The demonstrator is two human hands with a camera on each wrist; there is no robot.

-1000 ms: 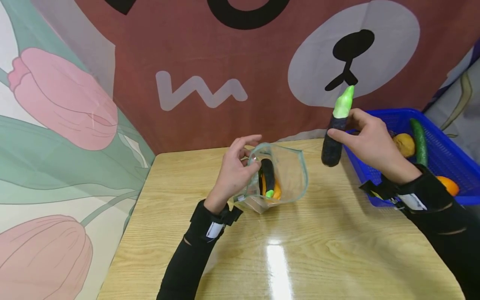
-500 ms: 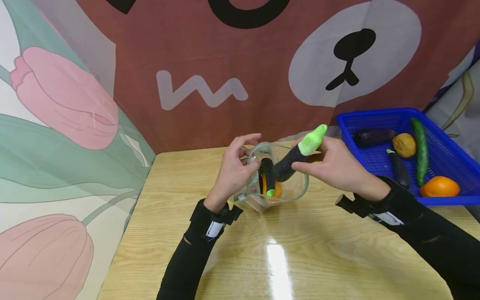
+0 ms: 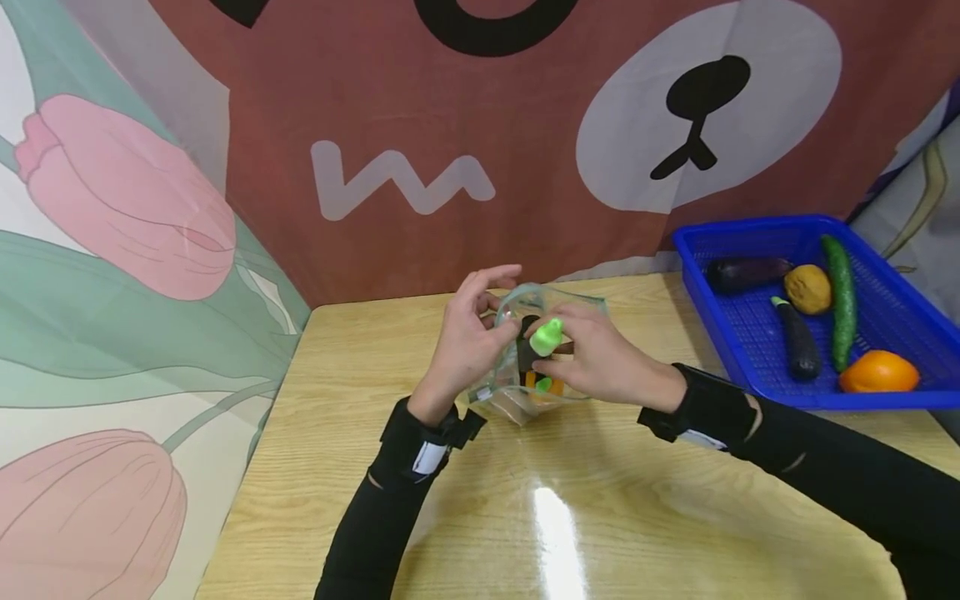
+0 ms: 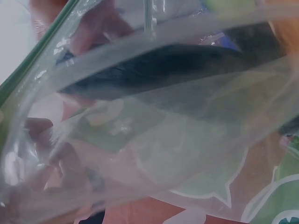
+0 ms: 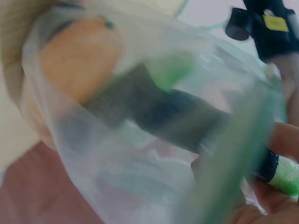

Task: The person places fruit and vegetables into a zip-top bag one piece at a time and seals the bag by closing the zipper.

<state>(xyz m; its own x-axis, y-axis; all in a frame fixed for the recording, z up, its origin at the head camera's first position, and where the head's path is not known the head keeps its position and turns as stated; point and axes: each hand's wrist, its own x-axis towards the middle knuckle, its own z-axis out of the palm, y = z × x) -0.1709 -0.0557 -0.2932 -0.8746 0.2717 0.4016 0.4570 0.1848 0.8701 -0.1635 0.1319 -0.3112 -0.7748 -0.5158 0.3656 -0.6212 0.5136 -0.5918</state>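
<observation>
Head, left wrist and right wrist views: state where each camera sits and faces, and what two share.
Head: on the head, facing forward and down; left hand, right hand, both forearms show.
Left wrist: on that wrist, facing the clear bag closely; blurred fingers show.
Right wrist: on that wrist, facing the bag; right-hand fingers show.
Both wrist views share the bag.

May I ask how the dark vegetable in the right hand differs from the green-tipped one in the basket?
The held vegetable is gripped by the right hand, partly inside the bag; the basket vegetable lies in the blue basket. The held vegetable's green end looks larger than the basket vegetable's. Both have dark bodies.
</observation>
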